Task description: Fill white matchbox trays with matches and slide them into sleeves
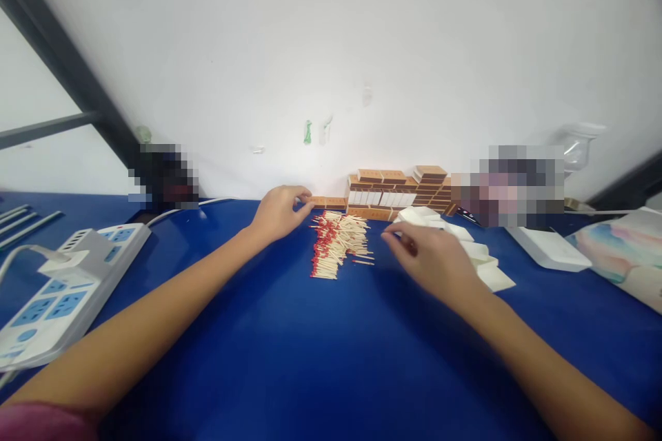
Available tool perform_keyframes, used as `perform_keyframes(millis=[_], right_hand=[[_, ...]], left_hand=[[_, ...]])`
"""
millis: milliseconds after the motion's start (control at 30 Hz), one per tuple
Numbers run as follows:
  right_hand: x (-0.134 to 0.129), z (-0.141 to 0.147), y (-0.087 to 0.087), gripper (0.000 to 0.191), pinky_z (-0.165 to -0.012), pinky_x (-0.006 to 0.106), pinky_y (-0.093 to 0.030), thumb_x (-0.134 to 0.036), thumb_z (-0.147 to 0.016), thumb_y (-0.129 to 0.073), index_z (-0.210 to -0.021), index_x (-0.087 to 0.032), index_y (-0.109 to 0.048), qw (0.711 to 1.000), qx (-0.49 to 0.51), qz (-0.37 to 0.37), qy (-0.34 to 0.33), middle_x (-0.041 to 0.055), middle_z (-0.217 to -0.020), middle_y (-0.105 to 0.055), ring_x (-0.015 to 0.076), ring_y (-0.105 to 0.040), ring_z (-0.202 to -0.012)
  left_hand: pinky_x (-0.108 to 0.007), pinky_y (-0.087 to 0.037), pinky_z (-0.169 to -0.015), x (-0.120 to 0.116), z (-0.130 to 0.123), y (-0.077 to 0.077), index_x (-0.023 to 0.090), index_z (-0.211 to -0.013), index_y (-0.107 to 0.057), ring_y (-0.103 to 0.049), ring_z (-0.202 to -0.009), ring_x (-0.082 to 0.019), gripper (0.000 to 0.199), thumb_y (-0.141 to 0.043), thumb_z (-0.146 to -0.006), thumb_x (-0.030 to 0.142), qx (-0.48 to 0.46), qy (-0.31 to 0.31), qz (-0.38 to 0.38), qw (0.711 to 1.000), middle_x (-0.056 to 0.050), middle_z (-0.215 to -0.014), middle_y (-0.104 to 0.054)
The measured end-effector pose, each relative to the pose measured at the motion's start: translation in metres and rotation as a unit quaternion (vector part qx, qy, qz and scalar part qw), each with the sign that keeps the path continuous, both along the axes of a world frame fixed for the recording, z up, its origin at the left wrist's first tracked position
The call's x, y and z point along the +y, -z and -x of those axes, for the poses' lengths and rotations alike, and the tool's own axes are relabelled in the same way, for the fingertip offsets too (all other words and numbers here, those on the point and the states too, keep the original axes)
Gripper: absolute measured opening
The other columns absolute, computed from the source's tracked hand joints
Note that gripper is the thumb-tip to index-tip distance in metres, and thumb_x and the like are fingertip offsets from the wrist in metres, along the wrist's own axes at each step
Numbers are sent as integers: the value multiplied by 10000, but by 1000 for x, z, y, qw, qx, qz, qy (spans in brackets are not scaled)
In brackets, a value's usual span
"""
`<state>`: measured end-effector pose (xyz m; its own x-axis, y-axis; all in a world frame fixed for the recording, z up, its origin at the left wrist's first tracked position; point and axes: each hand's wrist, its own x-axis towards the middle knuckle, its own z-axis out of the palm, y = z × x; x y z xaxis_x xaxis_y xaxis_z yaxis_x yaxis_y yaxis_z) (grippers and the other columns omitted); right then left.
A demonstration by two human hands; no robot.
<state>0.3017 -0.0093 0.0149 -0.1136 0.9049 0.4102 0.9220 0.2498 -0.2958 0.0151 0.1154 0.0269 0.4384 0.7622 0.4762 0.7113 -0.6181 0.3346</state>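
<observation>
My left hand [282,212] is at the back of the table, its thumb and forefinger closed on the left end of a low brown matchbox [318,202] near the wall. Just in front lies a pile of red-tipped matches [336,241], mostly side by side, with a few loose at its right edge. My right hand [432,253] hovers right of the pile, thumb and forefinger pinched together; anything between them is too small to make out. Beneath and behind it are white paper pieces [494,277]. Stacked matchboxes [429,189] stand against the wall, some showing white sides.
A white power strip [77,296] with a plugged-in adapter lies at left on the blue table [310,365]. On the right are a white box-like object [548,249] and a pastel-patterned pack [615,248]. Two blurred patches flank the back.
</observation>
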Motion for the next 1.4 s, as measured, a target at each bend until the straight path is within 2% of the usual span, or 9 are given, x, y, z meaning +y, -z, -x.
perform_keyframes(millis=[200, 367, 500, 667, 800, 867, 1000, 1167, 1400], right_hand=[[27, -43, 4, 416, -635, 354, -407, -552, -929, -580, -983, -163, -716, 979, -84, -30, 184, 140, -936, -725, 291, -663, -802], [44, -46, 5, 353, -693, 373, -435, -478, -938, -587, -931, -151, -719, 974, -110, 4, 200, 156, -964, -683, 304, -650, -885], [40, -44, -4, 332, -657, 363, -398, -432, -979, -534, -912, -162, -715, 975, -101, -55, 189, 141, -926, -668, 285, -625, -822], [7, -19, -23, 336, -624, 335, -391, -487, -999, -562, -908, -194, -699, 991, 36, -115, 50, 64, -774, -623, 207, -544, -663], [-24, 24, -16, 241, -647, 294, -419, -373, -1051, -531, -1129, -251, -724, 972, 31, 62, -223, 41, -864, -641, 174, -584, -721], [-34, 41, -8, 264, -671, 293, -424, -282, -1059, -508, -1232, -250, -706, 955, -9, 101, -278, 51, -925, -645, 173, -606, -768], [-40, 48, 0, 251, -654, 288, -410, -258, -1034, -556, -1228, -254, -716, 943, -57, 149, -290, 41, -923, -624, 165, -600, -753], [-40, 38, -8, 248, -705, 277, -457, -355, -954, -707, -1191, -293, -745, 936, 12, 192, -296, 27, -999, -643, 151, -619, -794], [-29, 38, 3, 168, -650, 276, -451, -281, -1023, -593, -997, -212, -744, 969, 76, 67, -224, 21, -834, -637, 140, -605, -721]], left_hand=[[-351, -482, -770, -73, 20, 8, 224, -1084, -732, -665, -791, -183, 188, -637, -966, 334, 15, 63, -66, 996, -13, -875, -769], [-346, -397, -690, -92, 20, 18, 198, -1030, -732, -610, -692, -162, 170, -591, -1005, 290, 69, 103, -178, 976, 0, -725, -708], [-336, -396, -670, -95, 19, 18, 185, -1014, -716, -591, -681, -159, 150, -588, -1005, 263, 75, 134, -223, 963, -10, -732, -694], [-317, -418, -635, -104, 18, 21, 170, -1084, -698, -587, -627, -150, 168, -620, -997, 291, 49, 145, -214, 965, -2, -712, -670], [-315, -479, -608, -113, 15, 24, 102, -1233, -647, -610, -599, -161, 504, -694, -934, 505, 4, 153, -171, 973, -7, -708, -668], [-311, -490, -604, -117, 13, 25, 118, -1204, -656, -637, -618, -169, 494, -713, -908, 509, 6, 166, -153, 974, -19, -746, -699], [-338, -501, -636, -122, 11, 27, 176, -1062, -688, -668, -653, -189, 345, -723, -875, 464, 36, 203, -138, 969, -9, -788, -730], [-353, -458, -590, -122, 12, 32, 182, -1034, -698, -642, -630, -194, 322, -720, -867, 456, 66, 214, -97, 970, 12, -741, -698], [-341, -442, -584, -122, 10, 34, 191, -998, -716, -627, -611, -183, 307, -706, -888, 477, 67, 232, -62, 968, 16, -700, -676]])
